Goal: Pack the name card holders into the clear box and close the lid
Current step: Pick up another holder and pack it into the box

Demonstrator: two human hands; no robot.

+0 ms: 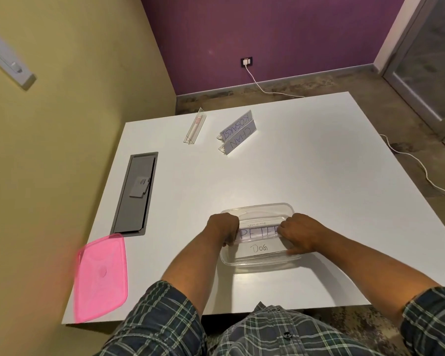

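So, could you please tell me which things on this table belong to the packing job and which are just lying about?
Part of the job:
clear box
PETER holder, held by left hand and right hand
DOG holder in the box
KOSAKSI holder
CHAN holder
empty holder
pink lid

Lying about:
grey cable hatch
white cable on the floor

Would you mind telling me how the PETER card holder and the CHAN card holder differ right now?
The PETER card holder is in the clear box, near the person; the CHAN card holder stands on the table at its far side. Both the left hand and the right hand hold PETER by its ends; nothing touches CHAN. PETER lies square to the view; CHAN sits diagonally. Both are clear holders with handwritten names.
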